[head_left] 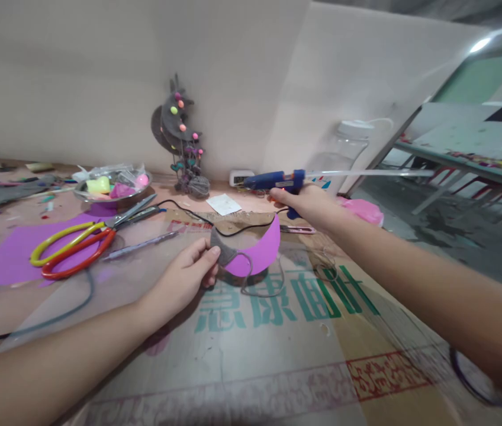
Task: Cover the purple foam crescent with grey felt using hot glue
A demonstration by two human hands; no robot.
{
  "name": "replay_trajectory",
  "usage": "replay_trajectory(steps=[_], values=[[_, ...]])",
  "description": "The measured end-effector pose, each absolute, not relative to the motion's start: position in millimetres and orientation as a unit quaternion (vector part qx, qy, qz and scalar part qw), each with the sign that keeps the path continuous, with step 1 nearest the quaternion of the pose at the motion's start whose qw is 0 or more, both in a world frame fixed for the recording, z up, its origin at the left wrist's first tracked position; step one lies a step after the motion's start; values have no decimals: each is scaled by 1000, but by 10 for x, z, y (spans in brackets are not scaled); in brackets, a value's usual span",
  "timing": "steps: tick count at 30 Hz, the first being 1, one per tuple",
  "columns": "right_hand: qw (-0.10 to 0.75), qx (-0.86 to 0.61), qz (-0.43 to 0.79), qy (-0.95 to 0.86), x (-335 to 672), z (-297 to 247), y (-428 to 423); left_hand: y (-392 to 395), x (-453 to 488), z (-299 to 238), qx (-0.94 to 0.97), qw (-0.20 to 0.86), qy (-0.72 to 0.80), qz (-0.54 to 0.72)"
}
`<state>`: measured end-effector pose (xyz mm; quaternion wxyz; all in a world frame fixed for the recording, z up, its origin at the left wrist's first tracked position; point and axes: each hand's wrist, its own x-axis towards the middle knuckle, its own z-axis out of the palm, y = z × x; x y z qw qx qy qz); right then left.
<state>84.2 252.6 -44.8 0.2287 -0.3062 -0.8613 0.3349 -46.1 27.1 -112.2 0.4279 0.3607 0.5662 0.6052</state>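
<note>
My left hand (pixel 187 273) pinches the grey end of a crescent-shaped piece (pixel 257 253), grey on one side and purple on the other, holding it just above the cardboard-covered table (pixel 277 349). My right hand (pixel 306 201) is wrapped round the grip of a blue hot glue gun (pixel 273 179), raised behind the crescent with its nozzle pointing left. A long clear glue stick (pixel 366 173) sticks out of the gun's back to the right. The gun's black cord (pixel 215 222) runs across the table past the crescent. A thin wire loop (pixel 264 284) lies under the crescent.
Two pairs of scissors, yellow (pixel 62 236) and red (pixel 77 257), lie on the left on a purple sheet (pixel 6 260). Behind them is a metal bowl (pixel 113 190) of coloured bits. A grey crescent ornament (pixel 180 142) leans on the wall. A clear plastic jar (pixel 344 154) and a pink bag (pixel 364 210) stand to the right.
</note>
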Motion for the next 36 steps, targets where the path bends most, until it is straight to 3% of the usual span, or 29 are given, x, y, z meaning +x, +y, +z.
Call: replay_trajectory(steps=[8,15,26,28,31,36], values=[[197,-304,295,-884,92,-850,2763,269,-460,-1125,358,438,553,612],[180,-300,311,-884,69,-1006,2862,270,-481,-1167,362,443,550,609],[345,-307,391,-796,776,-886,2476,285,-480,-1140,342,417,568,622],[313,-290,455,-782,914,-848,2221,277,-484,-1151,343,412,567,625],[194,-271,625,-706,1066,-826,1830,268,-488,-1158,358,399,564,628],[48,-240,648,-721,1141,-867,1435,258,-463,-1101,361,384,585,617]])
